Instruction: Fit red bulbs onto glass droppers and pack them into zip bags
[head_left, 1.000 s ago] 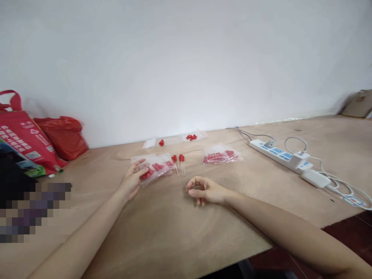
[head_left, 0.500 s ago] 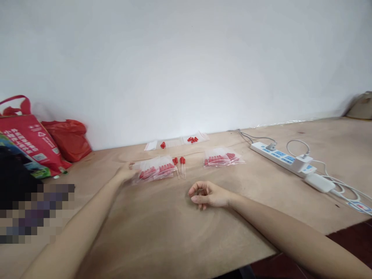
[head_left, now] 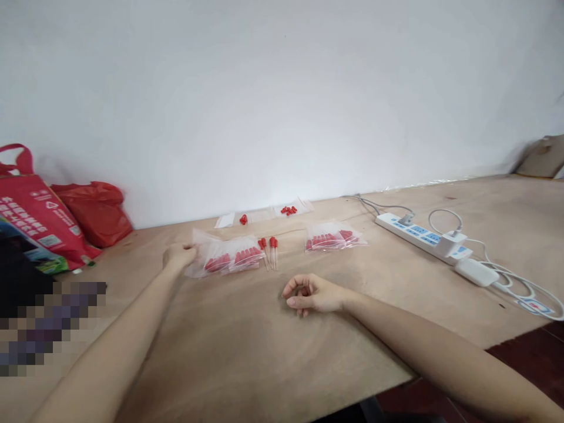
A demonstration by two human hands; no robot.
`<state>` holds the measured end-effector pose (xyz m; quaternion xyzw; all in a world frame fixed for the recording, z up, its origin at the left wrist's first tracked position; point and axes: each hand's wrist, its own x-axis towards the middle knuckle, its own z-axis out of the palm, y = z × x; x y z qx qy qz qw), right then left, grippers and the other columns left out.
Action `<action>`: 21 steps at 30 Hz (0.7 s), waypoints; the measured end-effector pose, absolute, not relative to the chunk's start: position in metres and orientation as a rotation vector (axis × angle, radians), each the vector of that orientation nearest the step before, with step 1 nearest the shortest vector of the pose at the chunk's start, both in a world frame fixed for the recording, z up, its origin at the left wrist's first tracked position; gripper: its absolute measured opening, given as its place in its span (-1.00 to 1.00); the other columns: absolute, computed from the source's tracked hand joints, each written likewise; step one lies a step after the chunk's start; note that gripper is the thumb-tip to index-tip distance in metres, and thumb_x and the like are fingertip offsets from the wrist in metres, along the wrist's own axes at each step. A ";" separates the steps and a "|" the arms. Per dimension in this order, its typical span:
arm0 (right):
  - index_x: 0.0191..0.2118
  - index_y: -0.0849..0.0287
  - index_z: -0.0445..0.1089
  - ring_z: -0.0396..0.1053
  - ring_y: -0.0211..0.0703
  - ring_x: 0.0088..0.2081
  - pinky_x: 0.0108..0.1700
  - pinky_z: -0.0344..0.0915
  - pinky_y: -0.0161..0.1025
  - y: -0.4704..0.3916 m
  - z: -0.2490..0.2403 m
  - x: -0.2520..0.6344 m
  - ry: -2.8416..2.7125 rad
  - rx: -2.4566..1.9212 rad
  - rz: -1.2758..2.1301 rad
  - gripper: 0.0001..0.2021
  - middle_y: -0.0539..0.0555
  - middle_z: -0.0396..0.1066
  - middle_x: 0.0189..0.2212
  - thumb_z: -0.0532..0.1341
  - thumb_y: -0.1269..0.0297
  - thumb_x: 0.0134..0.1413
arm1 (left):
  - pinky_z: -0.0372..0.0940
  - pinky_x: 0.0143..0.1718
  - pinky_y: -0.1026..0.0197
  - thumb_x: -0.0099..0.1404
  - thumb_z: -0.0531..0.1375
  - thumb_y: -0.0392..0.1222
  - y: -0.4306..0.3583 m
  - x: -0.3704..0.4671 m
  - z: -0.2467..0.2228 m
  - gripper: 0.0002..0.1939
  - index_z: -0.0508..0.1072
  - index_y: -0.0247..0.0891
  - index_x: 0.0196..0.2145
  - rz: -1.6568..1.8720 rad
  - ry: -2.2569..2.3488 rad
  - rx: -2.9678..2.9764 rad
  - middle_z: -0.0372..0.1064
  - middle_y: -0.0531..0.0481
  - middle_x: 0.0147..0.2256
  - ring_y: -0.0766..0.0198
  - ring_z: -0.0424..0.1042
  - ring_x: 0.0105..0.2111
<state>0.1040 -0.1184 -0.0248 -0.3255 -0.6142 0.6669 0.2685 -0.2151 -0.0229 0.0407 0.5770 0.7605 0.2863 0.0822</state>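
Observation:
My left hand (head_left: 178, 257) is at the left end of a pile of clear zip bags (head_left: 225, 257) with red-topped pieces inside. Its fingertips pinch the edge of a bag there, and the film stands up a little beside them. Just right of that pile, several loose droppers (head_left: 270, 251) with red bulbs and thin clear stems lie on the table. My right hand (head_left: 311, 295) rests on the tabletop nearer to me, fingers loosely curled and thumb apart, with nothing seen in it. Beyond it lies another pile of filled bags (head_left: 335, 236).
Near the wall lie small red bulbs (head_left: 289, 210) on clear bags, with a few more red bulbs (head_left: 244, 219) to their left. A white power strip (head_left: 420, 237) with plugs and cables is on the right. Red bags (head_left: 94, 212) stand at far left.
My left hand has shifted slightly left at the bag pile, and more clear film shows spread out beside its fingers. My right hand keeps its pose; the view has turned slightly.

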 end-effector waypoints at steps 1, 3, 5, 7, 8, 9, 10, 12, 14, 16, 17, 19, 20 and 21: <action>-0.36 0.24 0.26 0.29 -0.42 -0.61 -0.56 0.25 -0.43 -0.119 -0.025 0.103 -1.648 -0.883 1.791 -0.59 -0.13 0.27 -0.62 0.34 0.09 -0.35 | 0.17 -0.23 0.08 0.17 0.06 -0.19 -0.030 -0.212 0.047 -0.69 0.41 -0.52 -0.26 0.888 2.321 1.748 0.42 -0.16 -0.37 -0.09 0.29 -0.16; -0.37 0.24 0.25 0.29 -0.41 -0.62 -0.57 0.24 -0.43 -0.119 -0.027 0.101 -1.611 -0.903 1.746 -0.61 -0.12 0.27 -0.62 0.32 0.10 -0.32 | 0.14 -0.11 0.11 0.23 0.00 -0.17 -0.047 -0.201 0.055 -0.66 0.36 -0.42 -0.11 0.972 2.359 1.841 0.39 -0.09 -0.18 0.00 0.25 -0.07; -0.39 0.23 0.22 0.27 -0.41 -0.64 -0.59 0.22 -0.42 -0.119 -0.031 0.099 -1.562 -0.943 1.638 -0.68 -0.12 0.26 -0.62 0.29 0.14 -0.25 | 0.15 -0.06 0.18 0.24 0.00 -0.20 -0.068 -0.186 0.052 -0.68 0.37 -0.35 -0.10 1.072 2.253 2.143 0.33 -0.01 -0.07 0.14 0.27 -0.06; -0.40 0.21 0.21 0.25 -0.41 -0.64 -0.61 0.21 -0.42 -0.115 -0.036 0.097 -1.517 -1.013 1.479 -0.77 -0.13 0.23 -0.63 0.24 0.22 -0.16 | 0.21 -0.07 0.17 0.24 -0.01 -0.20 -0.089 -0.169 0.038 -0.69 0.40 -0.29 -0.12 1.057 1.969 2.487 0.36 0.01 -0.08 0.18 0.34 -0.10; -0.40 0.20 0.21 0.24 -0.40 -0.64 -0.61 0.20 -0.42 -0.111 -0.038 0.096 -1.504 -1.060 1.392 -0.82 -0.13 0.22 -0.63 0.21 0.27 -0.13 | 0.22 -0.05 0.17 0.24 -0.02 -0.21 -0.100 -0.160 0.027 -0.69 0.42 -0.26 -0.13 0.998 1.789 2.621 0.38 0.01 -0.10 0.19 0.36 -0.12; -0.41 0.20 0.21 0.24 -0.39 -0.64 -0.60 0.20 -0.41 -0.107 -0.040 0.095 -1.503 -1.110 1.301 -0.87 -0.12 0.22 -0.63 0.18 0.31 -0.11 | 0.21 -0.02 0.15 0.24 -0.04 -0.21 -0.110 -0.152 0.015 -0.67 0.42 -0.26 -0.12 0.864 1.593 2.738 0.38 -0.02 -0.09 0.19 0.36 -0.10; -0.42 0.20 0.22 0.24 -0.38 -0.62 -0.59 0.20 -0.40 -0.102 -0.041 0.094 -1.516 -1.163 1.202 -0.91 -0.10 0.23 -0.61 0.16 0.36 -0.11 | 0.20 0.00 0.15 0.26 -0.05 -0.21 -0.118 -0.145 0.003 -0.65 0.41 -0.25 -0.10 0.716 1.425 2.806 0.35 -0.04 -0.06 0.19 0.34 -0.08; -0.44 0.21 0.24 0.25 -0.36 -0.58 -0.52 0.22 -0.38 -0.089 -0.040 0.092 -1.594 -1.262 0.977 -0.96 -0.05 0.29 -0.56 0.13 0.44 -0.12 | 0.17 0.04 0.12 0.29 -0.07 -0.14 -0.132 -0.135 -0.016 -0.63 0.34 -0.21 -0.02 0.499 1.218 2.806 0.23 -0.05 0.04 0.18 0.25 0.01; -0.45 0.23 0.27 0.29 -0.33 -0.51 -0.42 0.23 -0.36 -0.074 -0.034 0.087 -1.698 -1.367 0.737 -0.93 0.00 0.34 -0.52 0.13 0.49 -0.15 | 0.08 0.09 0.01 0.29 -0.05 -0.05 -0.140 -0.130 -0.026 -0.58 0.20 -0.11 0.08 0.392 1.165 2.762 0.07 -0.01 0.13 0.13 0.09 0.11; -0.42 0.24 0.30 0.32 -0.30 -0.44 -0.35 0.21 -0.36 -0.058 -0.027 0.079 -1.759 -1.478 0.578 -0.91 0.04 0.38 -0.48 0.14 0.50 -0.16 | 0.02 0.10 -0.06 0.28 -0.04 -0.01 -0.144 -0.128 -0.026 -0.55 0.13 -0.07 0.12 0.334 1.157 2.717 -0.01 0.00 0.16 0.10 0.01 0.14; -0.39 0.26 0.31 0.33 -0.27 -0.42 -0.34 0.21 -0.36 -0.051 -0.023 0.073 -1.760 -1.513 0.545 -0.89 0.06 0.39 -0.46 0.15 0.48 -0.16 | 0.00 0.11 -0.08 0.28 -0.05 -0.01 -0.145 -0.127 -0.024 -0.55 0.12 -0.07 0.12 0.312 1.161 2.696 -0.02 -0.01 0.17 0.10 -0.01 0.15; -0.33 0.29 0.32 0.34 -0.21 -0.37 -0.34 0.20 -0.35 -0.037 -0.017 0.060 -1.747 -1.568 0.519 -0.83 0.13 0.41 -0.42 0.19 0.39 -0.16 | -0.02 0.11 -0.09 0.29 -0.05 -0.01 -0.147 -0.126 -0.016 -0.54 0.13 -0.11 0.12 0.275 1.181 2.659 -0.03 -0.04 0.17 0.08 -0.02 0.15; -0.33 0.30 0.33 0.35 -0.19 -0.36 -0.36 0.20 -0.35 -0.031 -0.014 0.054 -1.747 -1.593 0.518 -0.80 0.15 0.41 -0.41 0.21 0.33 -0.16 | -0.02 0.11 -0.09 0.29 -0.05 -0.02 -0.147 -0.125 -0.013 -0.54 0.14 -0.13 0.12 0.261 1.192 2.645 -0.02 -0.06 0.17 0.08 -0.01 0.15; -0.35 0.29 0.34 0.35 -0.18 -0.36 -0.39 0.19 -0.36 -0.026 -0.013 0.047 -1.753 -1.619 0.517 -0.79 0.17 0.41 -0.42 0.21 0.28 -0.16 | -0.01 0.11 -0.10 0.28 -0.04 -0.02 -0.148 -0.124 -0.011 -0.54 0.15 -0.15 0.11 0.248 1.203 2.634 -0.02 -0.07 0.16 0.07 -0.01 0.15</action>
